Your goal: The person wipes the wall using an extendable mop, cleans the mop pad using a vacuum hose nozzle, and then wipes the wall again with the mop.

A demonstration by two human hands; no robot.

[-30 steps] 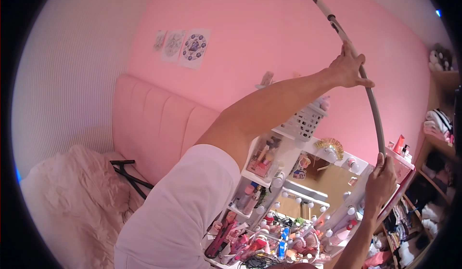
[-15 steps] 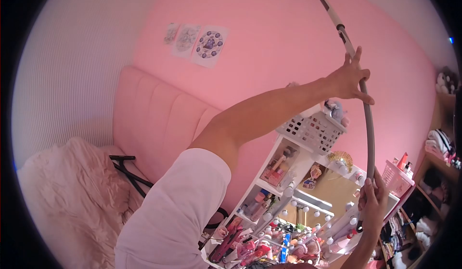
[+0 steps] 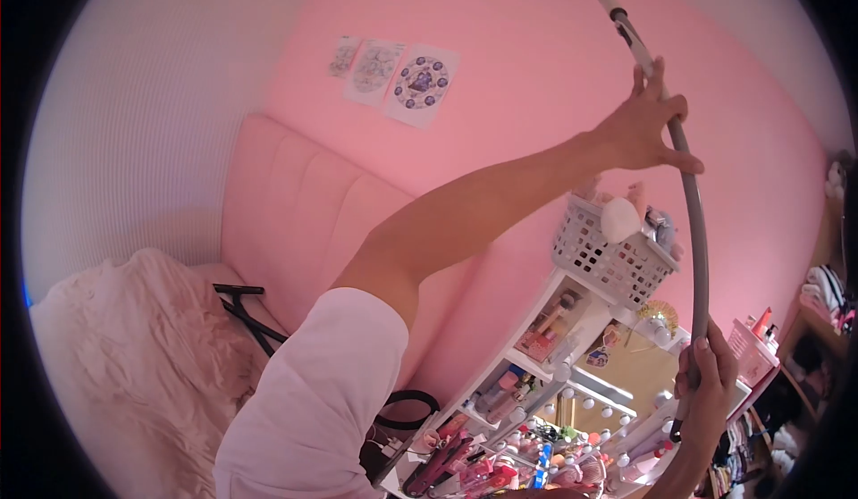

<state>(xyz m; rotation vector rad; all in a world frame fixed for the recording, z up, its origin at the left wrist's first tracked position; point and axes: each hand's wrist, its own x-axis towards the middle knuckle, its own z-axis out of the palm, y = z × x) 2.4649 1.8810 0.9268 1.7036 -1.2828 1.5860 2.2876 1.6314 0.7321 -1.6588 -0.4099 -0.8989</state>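
A long grey and white pole runs from the top edge down the right half of the view, looking bowed. Around its middle, my left hand grips it with the thumb on one side and some fingers sticking out. Lower down, my right hand is wrapped round the grey part close to its dark bottom end. The pole's top end lies outside the view.
A pink headboard and a bed with a crumpled cover are at the left. A grey basket tops a white vanity full of cosmetics. Paper drawings hang on the pink wall. Shelves with clothes stand at the right.
The wall drawings, basket and vanity have shifted right in the view. My right hand sits lower on the pole than a second ago, and the pole's bottom end now shows below it.
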